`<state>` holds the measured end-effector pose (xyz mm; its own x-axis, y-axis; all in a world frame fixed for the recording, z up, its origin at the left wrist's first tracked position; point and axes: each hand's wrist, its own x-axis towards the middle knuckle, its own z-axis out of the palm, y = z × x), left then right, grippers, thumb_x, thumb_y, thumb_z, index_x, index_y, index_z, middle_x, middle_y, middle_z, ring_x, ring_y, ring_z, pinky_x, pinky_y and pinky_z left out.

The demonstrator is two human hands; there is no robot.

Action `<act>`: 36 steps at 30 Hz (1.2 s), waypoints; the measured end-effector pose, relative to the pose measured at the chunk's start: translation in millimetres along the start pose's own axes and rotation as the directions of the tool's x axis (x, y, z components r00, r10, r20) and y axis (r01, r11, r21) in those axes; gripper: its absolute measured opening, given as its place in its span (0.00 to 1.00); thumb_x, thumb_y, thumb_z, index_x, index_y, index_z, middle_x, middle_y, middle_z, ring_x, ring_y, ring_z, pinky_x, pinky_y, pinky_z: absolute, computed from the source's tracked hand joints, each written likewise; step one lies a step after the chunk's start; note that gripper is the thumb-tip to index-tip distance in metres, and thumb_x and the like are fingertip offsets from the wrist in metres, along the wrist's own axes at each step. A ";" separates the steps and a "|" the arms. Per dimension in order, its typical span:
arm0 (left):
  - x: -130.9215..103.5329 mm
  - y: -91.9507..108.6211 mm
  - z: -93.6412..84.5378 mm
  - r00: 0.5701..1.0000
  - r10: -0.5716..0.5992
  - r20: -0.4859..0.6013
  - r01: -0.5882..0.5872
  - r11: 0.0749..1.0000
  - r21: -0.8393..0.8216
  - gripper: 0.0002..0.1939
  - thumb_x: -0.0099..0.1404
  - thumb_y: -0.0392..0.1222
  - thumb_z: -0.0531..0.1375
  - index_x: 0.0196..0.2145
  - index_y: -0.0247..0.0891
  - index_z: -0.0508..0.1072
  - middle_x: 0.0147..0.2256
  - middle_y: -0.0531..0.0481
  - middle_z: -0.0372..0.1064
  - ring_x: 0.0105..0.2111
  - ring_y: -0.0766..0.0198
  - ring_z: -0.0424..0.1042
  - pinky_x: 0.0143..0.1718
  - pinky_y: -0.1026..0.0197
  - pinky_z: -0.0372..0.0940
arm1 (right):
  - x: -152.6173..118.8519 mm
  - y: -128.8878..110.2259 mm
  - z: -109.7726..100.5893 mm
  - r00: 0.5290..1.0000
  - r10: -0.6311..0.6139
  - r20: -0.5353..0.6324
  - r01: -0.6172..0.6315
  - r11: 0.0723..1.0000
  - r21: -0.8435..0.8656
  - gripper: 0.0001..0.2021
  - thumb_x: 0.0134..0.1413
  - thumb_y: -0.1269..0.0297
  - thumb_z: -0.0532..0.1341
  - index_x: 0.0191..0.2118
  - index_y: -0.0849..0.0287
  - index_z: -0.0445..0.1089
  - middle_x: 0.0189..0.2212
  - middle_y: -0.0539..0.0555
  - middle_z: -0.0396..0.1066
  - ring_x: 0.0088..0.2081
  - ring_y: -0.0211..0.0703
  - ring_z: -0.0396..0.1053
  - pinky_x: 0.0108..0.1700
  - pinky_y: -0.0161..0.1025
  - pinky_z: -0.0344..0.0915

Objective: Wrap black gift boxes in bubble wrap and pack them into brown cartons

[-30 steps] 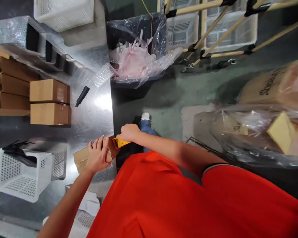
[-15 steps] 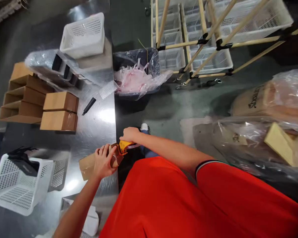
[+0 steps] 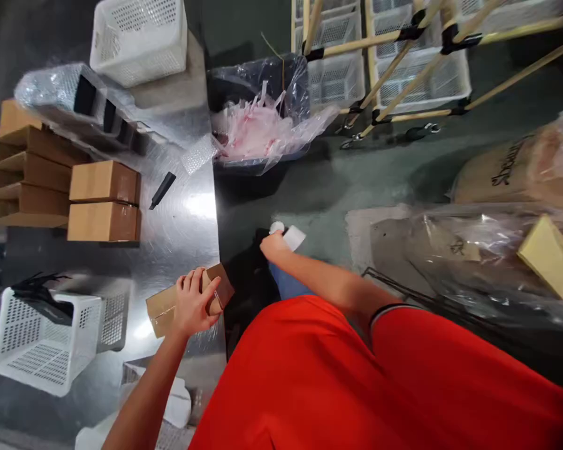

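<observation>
My left hand [image 3: 196,304] is wrapped over a closed brown cardboard box [image 3: 163,309], pressing it at the front edge of the metal table. One end of the box [image 3: 221,286] sticks out past that edge, with shiny tape on it. Away from the box, over the floor by my leg, my right hand [image 3: 276,246] is closed around the tape dispenser. Only a pale part of the dispenser [image 3: 294,238] shows beyond the fingers; its orange part is hidden. A black box cutter [image 3: 162,190] lies on the table farther up.
Two stacked closed boxes [image 3: 104,221] and several open cartons [image 3: 25,201] stand at the left. White baskets [image 3: 141,47] sit at the table's far and near parts. Beside the table is a plastic-lined bin [image 3: 263,134] of pink scraps. A pipe rack [image 3: 370,40] and wrapped goods [image 3: 490,256] are at right.
My right hand has drawn the tape dispenser off the box end and moved right and slightly up. The orange part no longer shows. My left hand stays on the box.
</observation>
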<state>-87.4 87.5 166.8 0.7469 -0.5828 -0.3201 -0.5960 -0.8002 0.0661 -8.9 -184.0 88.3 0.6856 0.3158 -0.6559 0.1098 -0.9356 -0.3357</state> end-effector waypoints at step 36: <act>-50.4 54.6 -24.4 0.452 -0.721 0.525 -0.014 -0.594 -0.804 0.15 0.46 0.54 0.65 0.23 0.38 0.72 0.19 0.56 0.66 0.19 0.67 0.65 0.20 0.64 0.59 | -69.2 -62.3 -30.0 0.884 -0.456 -0.102 0.397 0.619 0.678 0.31 0.34 0.29 0.60 0.15 0.57 0.58 0.15 0.48 0.55 0.21 0.36 0.52 0.21 0.34 0.48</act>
<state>-150.4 69.7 209.7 0.6129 0.3880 -0.6883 0.5805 0.3699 0.7254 -41.5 -152.3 174.9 0.6293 0.6895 -0.3586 -0.1484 -0.3462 -0.9263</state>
